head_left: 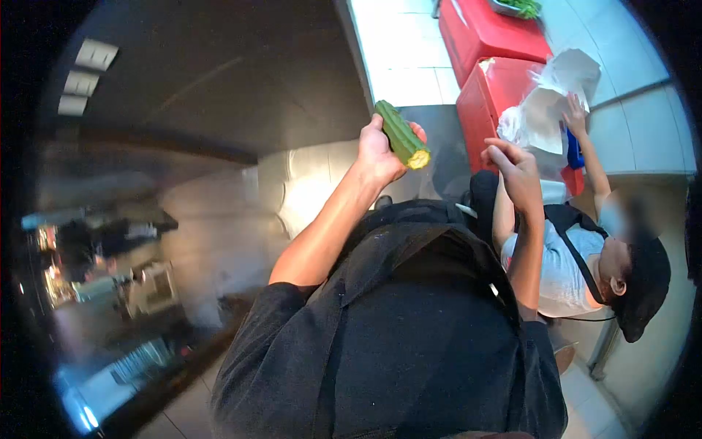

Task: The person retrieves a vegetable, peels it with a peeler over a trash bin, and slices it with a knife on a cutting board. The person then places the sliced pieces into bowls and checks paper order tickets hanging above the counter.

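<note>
Currently, left hand: fingers clamped around a ridged green gourd with a yellow cut end, at one o'clock from centre.
Right hand: half past two, fingers bent; cannot tell whether tips meet.
Front red plastic bin: two o'clock, crumpled white plastic on top.
Rear red plastic bin: one o'clock, bearing a shallow bowl of green leaves.

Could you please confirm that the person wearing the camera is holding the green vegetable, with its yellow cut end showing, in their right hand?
Not quite: the head view shows the green vegetable held in the left hand, not the right hand. The rest stands: its yellow cut end is showing.
</note>
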Available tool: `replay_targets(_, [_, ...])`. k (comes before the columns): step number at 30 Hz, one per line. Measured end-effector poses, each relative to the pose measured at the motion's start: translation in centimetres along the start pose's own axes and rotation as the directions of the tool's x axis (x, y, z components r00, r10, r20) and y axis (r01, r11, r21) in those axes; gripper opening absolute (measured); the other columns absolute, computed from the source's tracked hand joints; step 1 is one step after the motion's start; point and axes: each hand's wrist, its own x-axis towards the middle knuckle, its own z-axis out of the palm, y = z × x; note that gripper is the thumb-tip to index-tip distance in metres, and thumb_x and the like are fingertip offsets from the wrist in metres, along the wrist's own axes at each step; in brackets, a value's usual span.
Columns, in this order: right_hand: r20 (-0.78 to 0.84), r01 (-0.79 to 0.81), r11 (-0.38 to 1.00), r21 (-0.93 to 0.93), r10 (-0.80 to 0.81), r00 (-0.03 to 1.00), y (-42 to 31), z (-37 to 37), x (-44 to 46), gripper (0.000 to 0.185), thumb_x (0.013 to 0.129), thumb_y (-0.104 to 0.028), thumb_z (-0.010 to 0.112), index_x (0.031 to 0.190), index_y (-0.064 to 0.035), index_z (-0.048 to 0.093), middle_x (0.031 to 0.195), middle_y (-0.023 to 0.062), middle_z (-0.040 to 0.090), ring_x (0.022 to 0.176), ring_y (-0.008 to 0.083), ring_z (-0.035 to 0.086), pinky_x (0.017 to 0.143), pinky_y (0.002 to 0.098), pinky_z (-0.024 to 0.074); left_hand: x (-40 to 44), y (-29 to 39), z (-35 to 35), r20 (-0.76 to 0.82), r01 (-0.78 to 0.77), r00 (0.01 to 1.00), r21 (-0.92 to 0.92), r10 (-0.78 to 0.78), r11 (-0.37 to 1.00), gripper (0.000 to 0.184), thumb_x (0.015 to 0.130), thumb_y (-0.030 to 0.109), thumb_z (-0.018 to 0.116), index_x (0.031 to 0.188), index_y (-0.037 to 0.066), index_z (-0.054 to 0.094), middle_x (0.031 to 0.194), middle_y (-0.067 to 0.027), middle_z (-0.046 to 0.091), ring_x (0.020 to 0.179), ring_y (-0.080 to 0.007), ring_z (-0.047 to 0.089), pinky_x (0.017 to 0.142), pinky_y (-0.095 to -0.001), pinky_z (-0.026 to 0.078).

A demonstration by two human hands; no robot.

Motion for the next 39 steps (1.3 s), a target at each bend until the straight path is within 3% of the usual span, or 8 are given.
replay_targets(5, [-0.200, -0.114, 0.993, 0.010, 0.114, 0.973, 3.5, -1.8, 4.7, 0.023, 0.088, -0.017, 0.055, 0.100, 0.0002, 0.065, 0.076, 0.0036, 0.066, 0.071, 0.0119, 0.060, 0.084, 0.0268, 0.0421, 8.5, 2.7, 7.4, 0.001, 0.110, 0.993, 0.289, -0.115, 0.951, 0.049, 0.096, 0.048, 0.032, 0.097, 0.001, 0.045, 0.085, -0.0146, 0.051, 0.075, -0.0272, 0.051, 0.070, -0.0433, 0.049])
replay_targets(7, [-0.194, -0.123, 0.989, -0.084, 0.105, 0.975, 3.8, -2.5, 6.8, 0.025, 0.089, -0.015, 0.055, 0.103, 0.0032, 0.063, 0.080, 0.0060, 0.066, 0.072, 0.0113, 0.060, 0.076, 0.0254, 0.0453, 11.2, 2.9, 10.0, -0.001, 0.099, 0.994, 0.411, -0.108, 0.906, 0.049, 0.096, 0.048, 0.032, 0.097, 0.000, 0.045, 0.082, -0.0148, 0.050, 0.075, -0.0279, 0.052, 0.070, -0.0432, 0.049])
replay_targets(10, [-0.179, -0.217, 0.969, 0.120, 0.236, 0.955, 4.9, -3.7, 12.4, 0.024, 0.089, -0.014, 0.054, 0.103, 0.0046, 0.062, 0.083, 0.0069, 0.066, 0.074, 0.0113, 0.060, 0.073, 0.0246, 0.0467, 16.0, 3.9, 14.2, 0.033, 0.107, 0.990, 0.471, -0.139, 0.876, 0.049, 0.096, 0.048, 0.033, 0.100, 0.001, 0.044, 0.082, -0.0152, 0.050, 0.075, -0.0273, 0.052, 0.069, -0.0415, 0.049])
replay_targets(17, [-0.031, -0.026, 0.997, 0.079, 0.029, 0.999, 6.6, -7.8, 35.0, 0.024, 0.084, -0.013, 0.059, 0.101, 0.0033, 0.066, 0.079, 0.0089, 0.068, 0.072, 0.0133, 0.063, 0.069, 0.0249, 0.0484, 27.7, 8.6, 23.5, 0.104, -0.125, 0.991, 0.445, 0.087, 0.887, 0.049, 0.094, 0.052, 0.036, 0.098, 0.003, 0.040, 0.081, -0.0145, 0.048, 0.069, -0.0264, 0.050, 0.065, -0.0405, 0.047])
replay_targets(23, [0.153, 0.099, 0.994, 0.049, -0.105, 0.983, -4.8, -10.8, 53.8, 0.027, 0.086, -0.016, 0.056, 0.104, 0.0022, 0.064, 0.082, 0.0095, 0.068, 0.076, 0.0138, 0.062, 0.071, 0.0261, 0.0478, 32.9, 15.0, 27.7, 0.055, -0.394, 0.915, 0.340, 0.400, 0.854, 0.049, 0.093, 0.052, 0.039, 0.099, 0.003, 0.041, 0.081, -0.0128, 0.048, 0.071, -0.0257, 0.051, 0.066, -0.0404, 0.048])
replay_targets(32, [0.653, 0.365, 0.931, 0.019, -0.288, 0.701, -13.3, -1.5, 78.3, 0.028, 0.086, -0.016, 0.056, 0.105, 0.0030, 0.063, 0.085, 0.0098, 0.067, 0.075, 0.0146, 0.061, 0.072, 0.0279, 0.0483, 40.8, 26.8, 35.2, -0.074, -0.696, 0.698, 0.161, 0.712, 0.699, 0.051, 0.091, 0.051, 0.045, 0.105, 0.003, 0.042, 0.086, -0.0137, 0.050, 0.075, -0.0257, 0.054, 0.066, -0.0407, 0.050])
replay_targets(35, [0.580, 0.535, 0.800, -0.271, -0.308, 0.754, -11.6, -0.4, 90.9, 0.026, 0.085, -0.017, 0.057, 0.098, 0.0053, 0.064, 0.071, 0.0061, 0.065, 0.065, 0.0141, 0.060, 0.063, 0.0266, 0.0475, 45.9, 33.1, 41.5, 0.017, -0.647, 0.753, 0.206, 0.658, 0.734, 0.047, 0.090, 0.049, 0.048, 0.103, 0.003, 0.044, 0.082, -0.0121, 0.053, 0.069, -0.0240, 0.056, 0.062, -0.0392, 0.050])
replay_targets(39, [0.445, 0.122, 0.982, -0.145, -0.046, 0.894, -4.4, -2.9, 99.1, 0.022, 0.084, -0.016, 0.055, 0.084, 0.0034, 0.067, 0.060, 0.0041, 0.059, 0.053, 0.0109, 0.054, 0.051, 0.0285, 0.0429, 50.6, 37.8, 47.8, 0.080, -0.562, 0.825, 0.216, 0.559, 0.798, 0.045, 0.090, 0.049, 0.048, 0.098, 0.004, 0.047, 0.079, -0.0113, 0.054, 0.067, -0.0221, 0.056, 0.060, -0.0382, 0.050])
